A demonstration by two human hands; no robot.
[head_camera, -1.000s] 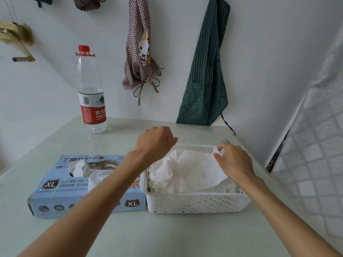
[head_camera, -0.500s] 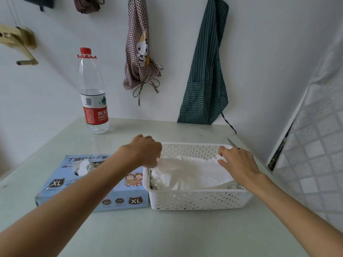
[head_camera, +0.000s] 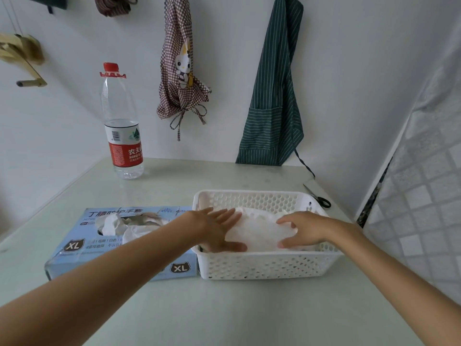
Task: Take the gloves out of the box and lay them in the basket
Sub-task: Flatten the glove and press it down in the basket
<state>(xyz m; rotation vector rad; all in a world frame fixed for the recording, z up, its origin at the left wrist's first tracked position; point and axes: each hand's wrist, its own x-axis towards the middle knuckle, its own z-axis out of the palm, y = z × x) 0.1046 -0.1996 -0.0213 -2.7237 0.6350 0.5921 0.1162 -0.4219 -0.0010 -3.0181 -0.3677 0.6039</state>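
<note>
Both my forearms reached in from the near edge of the bench [head_camera: 224, 308]. Nearest to me, the blue box [head_camera: 74, 248] lay flat toward the near left part of the bench, XL marks on its top and front, its right end touching the white basket [head_camera: 269, 267]. White gloves in box [head_camera: 112, 224] bunched up out of the torn top opening.

The basket sat just right of the box, toward the right edge of the bench. Inside it lay the pile of white gloves [head_camera: 259, 233], crumpled, filling most of the floor and rising about to the rim.

My left hand [head_camera: 214, 229] lay on the left side of that pile, grip apart, fingers straight and spread, flat on the gloves. My right hand [head_camera: 304, 229] rested on the right side of the pile, grip apart as well, fingers loosely bent over the gloves, thumb low near the front wall; I could not tell any pinch.

Beyond the basket's far right corner, scissors [head_camera: 321, 199] lay on the bench. A water bottle [head_camera: 122, 136] stood upright near the far left corner. On the wall behind hung a checked apron [head_camera: 179, 78] and a green striped apron [head_camera: 274, 101].
</note>
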